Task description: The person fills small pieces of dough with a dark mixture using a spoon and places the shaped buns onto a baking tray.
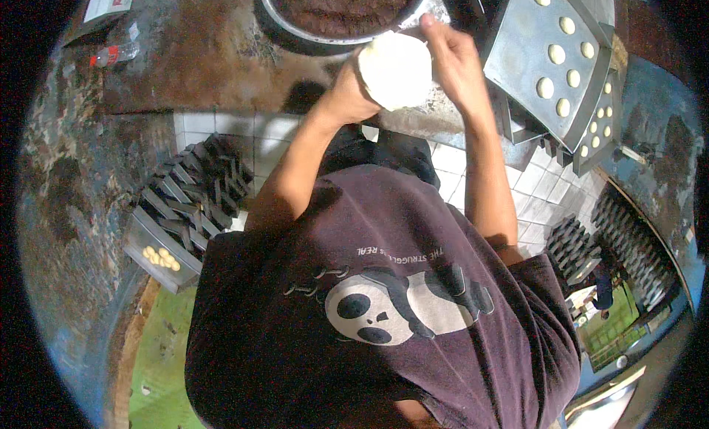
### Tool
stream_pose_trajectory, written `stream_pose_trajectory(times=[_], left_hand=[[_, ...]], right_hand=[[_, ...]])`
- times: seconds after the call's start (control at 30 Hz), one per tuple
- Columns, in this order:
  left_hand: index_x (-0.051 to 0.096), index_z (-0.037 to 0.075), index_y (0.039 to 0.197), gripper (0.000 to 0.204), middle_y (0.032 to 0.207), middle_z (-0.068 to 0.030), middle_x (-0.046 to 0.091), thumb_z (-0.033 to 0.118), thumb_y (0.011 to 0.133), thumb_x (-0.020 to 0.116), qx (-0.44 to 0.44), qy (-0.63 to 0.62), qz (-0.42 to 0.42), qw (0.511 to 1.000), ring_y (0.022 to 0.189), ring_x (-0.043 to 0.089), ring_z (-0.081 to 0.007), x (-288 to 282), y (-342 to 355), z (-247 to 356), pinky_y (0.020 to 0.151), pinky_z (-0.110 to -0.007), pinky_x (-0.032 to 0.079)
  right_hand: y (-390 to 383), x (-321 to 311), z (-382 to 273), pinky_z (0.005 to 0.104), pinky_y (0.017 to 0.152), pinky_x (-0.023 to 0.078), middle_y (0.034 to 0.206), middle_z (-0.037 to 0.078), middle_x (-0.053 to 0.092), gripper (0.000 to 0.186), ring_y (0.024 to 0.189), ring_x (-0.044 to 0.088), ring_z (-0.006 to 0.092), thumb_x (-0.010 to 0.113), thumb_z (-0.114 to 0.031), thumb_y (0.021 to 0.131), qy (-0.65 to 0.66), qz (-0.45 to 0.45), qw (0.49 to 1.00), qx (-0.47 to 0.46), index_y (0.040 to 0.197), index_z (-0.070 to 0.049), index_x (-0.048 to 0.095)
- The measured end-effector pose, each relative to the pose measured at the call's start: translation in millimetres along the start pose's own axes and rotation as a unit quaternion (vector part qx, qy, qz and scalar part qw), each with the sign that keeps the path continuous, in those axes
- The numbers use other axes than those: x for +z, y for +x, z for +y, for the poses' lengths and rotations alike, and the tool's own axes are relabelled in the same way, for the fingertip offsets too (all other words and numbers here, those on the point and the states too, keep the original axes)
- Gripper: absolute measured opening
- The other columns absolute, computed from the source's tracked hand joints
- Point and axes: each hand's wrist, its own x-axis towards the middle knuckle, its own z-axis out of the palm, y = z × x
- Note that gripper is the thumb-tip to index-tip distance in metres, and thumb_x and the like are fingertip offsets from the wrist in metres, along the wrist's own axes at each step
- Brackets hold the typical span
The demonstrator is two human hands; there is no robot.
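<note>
Dark purple T-shirt [354, 222] with a panda print fills the lower middle. Beyond it, over the near edge of the table [192, 52], is one white dough round [396, 71]. Its nine o'clock side rests in the left hand [350, 91], whose fingers grasp it, mostly hidden behind; that forearm slants inward. Toward three o'clock, the right hand [456, 63] stands upright, thumb raised; whether its fingers touch the dough cannot be told. The table is brown, worn and stained. Clockwise around the dough: at three, one grey tray [515, 52] with seven pale balls [556, 54]; at eight, one stack of dark trays [196, 185] above green floor [166, 348]; at nine, one clear bottle [122, 54]; at eleven, one bowl [319, 37] of brown filling [340, 8]. White tiles [275, 126] show below.
</note>
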Motion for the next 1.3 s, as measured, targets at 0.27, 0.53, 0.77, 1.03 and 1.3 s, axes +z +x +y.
stream_pose_trajectory(times=[0.27, 0.53, 0.77, 1.03, 1.3], left_hand=[[0.07, -0.003, 0.114, 0.043, 0.105, -0.0158, 0.076, 0.013, 0.077, 0.084, -0.073, 0.249, 0.134, 0.956, 0.095, 0.074, -0.0269, -63, -31, -23, 0.084, -0.037, 0.058], [0.07, 0.001, 0.113, 0.034, 0.096, -0.0056, 0.075, 0.016, 0.085, 0.082, -0.209, -0.016, 0.265, 0.941, 0.075, 0.068, -0.0142, -111, -47, -26, 0.063, -0.029, 0.053], [0.067, 0.007, 0.116, 0.034, 0.096, -0.0004, 0.071, 0.018, 0.088, 0.082, -0.292, -0.035, 0.285, 0.912, 0.075, 0.063, -0.0072, -101, -29, -5, 0.058, -0.025, 0.047], [0.069, 0.006, 0.11, 0.034, 0.096, -0.0006, 0.072, 0.017, 0.083, 0.087, -0.278, -0.036, 0.271, 0.921, 0.076, 0.063, -0.0091, -115, -39, -5, 0.061, -0.025, 0.047], [0.075, -0.002, 0.103, 0.038, 0.098, -0.0082, 0.079, 0.021, 0.077, 0.092, -0.222, 0.138, 0.236, 0.936, 0.089, 0.073, -0.0153, -113, -29, -6, 0.083, -0.033, 0.057]], right_hand=[[-41, 46, 306, 0.0515, 0.083, 0.056, 0.107, 0.023, 0.068, 0.031, 0.091, 0.069, 0.0448, 0.058, -0.021, 0.099, -0.469, 0.012, 0.867, -0.168, 0.12, 0.001, 0.061], [50, -1, 140, 0.0512, 0.091, 0.053, 0.118, 0.028, 0.066, 0.047, 0.107, 0.064, 0.0476, 0.057, 0.0, 0.087, -0.344, -0.015, 0.91, -0.232, 0.134, -0.004, 0.057], [150, -10, 103, 0.0463, 0.092, 0.058, 0.131, 0.026, 0.062, 0.045, 0.115, 0.065, 0.04, 0.047, -0.012, 0.097, -0.527, -0.015, 0.789, -0.315, 0.14, -0.018, 0.06], [189, -20, 119, 0.0456, 0.093, 0.057, 0.136, 0.022, 0.06, 0.038, 0.109, 0.067, 0.0386, 0.049, -0.014, 0.096, -0.611, -0.151, 0.702, -0.333, 0.129, -0.013, 0.066], [201, -9, 65, 0.0466, 0.089, 0.058, 0.117, 0.023, 0.072, 0.026, 0.104, 0.071, 0.0368, 0.057, -0.014, 0.095, -0.615, -0.278, 0.725, -0.139, 0.114, -0.006, 0.071]])
